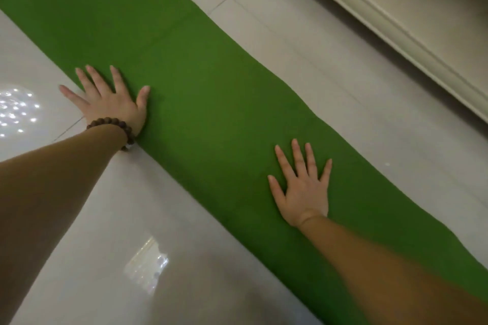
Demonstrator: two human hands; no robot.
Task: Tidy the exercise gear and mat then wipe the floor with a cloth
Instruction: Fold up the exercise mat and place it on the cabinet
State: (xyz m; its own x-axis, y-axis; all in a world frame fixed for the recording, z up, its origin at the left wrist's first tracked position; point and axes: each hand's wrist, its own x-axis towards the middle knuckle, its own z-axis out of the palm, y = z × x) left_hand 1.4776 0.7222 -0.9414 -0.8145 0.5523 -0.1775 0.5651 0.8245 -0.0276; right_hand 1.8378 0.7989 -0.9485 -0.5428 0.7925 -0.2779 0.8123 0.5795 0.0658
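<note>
No text, label, brand, number or sign can be read anywhere. The green mat [200, 92] bears no lettering.

Indoor room of a home, most likely a living space. Floor [290, 42] of large glossy pale-grey ceramic tiles with thin dark grout lines; polish high enough to mirror a window and a cluster of small ceiling lights at left. Along the upper right runs the cream-white moulded base of a piece of furniture [390, 21], stepped and rounded like household cabinetry. A long green soft exercise mat [184, 60] lies flat straight on the tiles, diagonal across the view. Warm, dim domestic lighting; surfaces clean.
</note>
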